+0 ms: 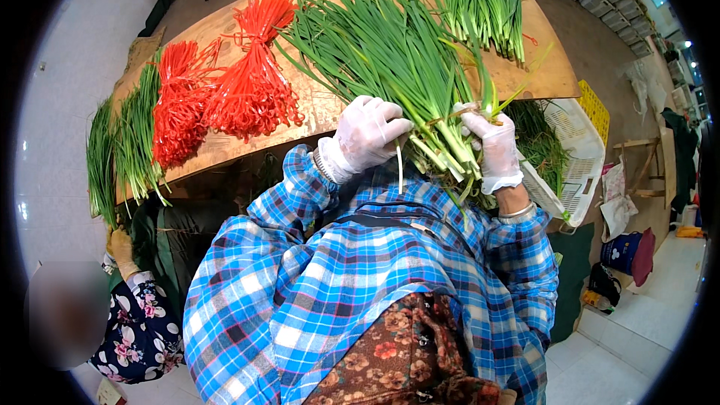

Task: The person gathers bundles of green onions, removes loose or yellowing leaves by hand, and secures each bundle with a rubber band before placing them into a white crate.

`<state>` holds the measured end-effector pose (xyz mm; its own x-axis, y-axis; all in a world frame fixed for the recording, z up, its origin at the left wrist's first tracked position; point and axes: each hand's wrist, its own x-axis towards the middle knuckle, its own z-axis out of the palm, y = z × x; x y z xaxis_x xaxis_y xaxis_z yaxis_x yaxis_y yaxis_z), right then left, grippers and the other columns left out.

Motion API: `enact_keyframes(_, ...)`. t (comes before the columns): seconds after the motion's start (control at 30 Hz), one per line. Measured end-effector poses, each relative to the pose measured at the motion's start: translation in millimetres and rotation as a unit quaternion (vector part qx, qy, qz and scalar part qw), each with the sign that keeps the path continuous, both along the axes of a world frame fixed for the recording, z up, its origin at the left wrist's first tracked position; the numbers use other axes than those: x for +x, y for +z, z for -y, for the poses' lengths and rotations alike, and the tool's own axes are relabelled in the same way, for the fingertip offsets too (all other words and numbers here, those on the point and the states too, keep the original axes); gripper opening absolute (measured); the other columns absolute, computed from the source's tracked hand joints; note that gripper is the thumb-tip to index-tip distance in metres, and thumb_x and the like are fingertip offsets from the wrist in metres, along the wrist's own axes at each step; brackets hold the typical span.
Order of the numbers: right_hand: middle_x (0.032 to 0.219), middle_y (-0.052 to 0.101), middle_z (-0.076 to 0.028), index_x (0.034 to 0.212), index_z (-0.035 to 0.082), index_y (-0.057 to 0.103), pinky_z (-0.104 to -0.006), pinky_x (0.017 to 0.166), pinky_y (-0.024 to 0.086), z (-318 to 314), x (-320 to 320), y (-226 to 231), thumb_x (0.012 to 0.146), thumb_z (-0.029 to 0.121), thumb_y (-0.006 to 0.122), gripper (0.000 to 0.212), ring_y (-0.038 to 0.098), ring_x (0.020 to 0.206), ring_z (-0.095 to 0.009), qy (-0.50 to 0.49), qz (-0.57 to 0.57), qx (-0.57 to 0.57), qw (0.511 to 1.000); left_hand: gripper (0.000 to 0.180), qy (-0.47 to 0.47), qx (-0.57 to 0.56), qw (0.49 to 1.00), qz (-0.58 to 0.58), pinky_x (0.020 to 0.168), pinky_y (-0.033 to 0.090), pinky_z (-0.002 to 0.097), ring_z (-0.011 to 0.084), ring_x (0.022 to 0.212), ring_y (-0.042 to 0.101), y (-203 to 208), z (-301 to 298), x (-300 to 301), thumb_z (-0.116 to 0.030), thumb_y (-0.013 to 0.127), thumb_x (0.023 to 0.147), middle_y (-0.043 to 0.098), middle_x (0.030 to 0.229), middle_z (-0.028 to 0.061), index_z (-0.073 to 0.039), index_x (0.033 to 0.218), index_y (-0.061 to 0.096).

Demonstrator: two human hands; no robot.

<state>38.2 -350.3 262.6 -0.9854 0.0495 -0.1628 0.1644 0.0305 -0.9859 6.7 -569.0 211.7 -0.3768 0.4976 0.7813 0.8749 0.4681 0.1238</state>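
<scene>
A large bunch of garlic chives lies over the near edge of the wooden table, its pale stem ends toward my body. To the left of those stems, my left hand, in a thin white glove, is closed with a pale stalk hanging from its fingertips. On the right side of the stems my right hand, gloved too, pinches some yellowed leaves that stick up above its fingers. Part of the stems is hidden behind the fingers.
Two bundles of red ties lie on the wooden table. Another chive bunch lies at the far right. A white plastic crate with greens stands right of me. At left, a co-worker's gloved hand is below more chives.
</scene>
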Motion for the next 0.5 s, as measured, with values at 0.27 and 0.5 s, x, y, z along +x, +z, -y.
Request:
enact_keyframes(0.27, 0.067, 0.052, 0.002, 0.094, 0.002, 0.063, -0.0184, 0.051, 0.036, -13, -6, -4, 0.081, 0.015, 0.057, 0.02, 0.046, 0.056, -0.004, -0.08, -0.037, -0.097, 0.991, 0.029, -0.036, -0.028, 0.999, 0.03, 0.057, 0.038, 0.0333, 0.0204, 0.064, 0.052, -2, 23, 5, -0.01, 0.071, 0.057, 0.053, 0.08, 0.002, -0.012, 0.082, 0.057)
enact_keyframes(0.5, 0.071, 0.056, 0.001, 0.094, 0.0, 0.062, -0.0194, 0.055, 0.041, -13, -7, -3, 0.081, 0.013, 0.057, 0.019, 0.05, 0.061, -0.005, -0.068, -0.029, -0.135, 0.988, 0.041, -0.083, -0.121, 0.981, 0.128, 0.069, 0.042, 0.0344, 0.0237, 0.078, 0.055, 3, 26, 0, -0.015, 0.069, 0.062, 0.059, 0.095, 0.004, -0.012, 0.101, 0.058)
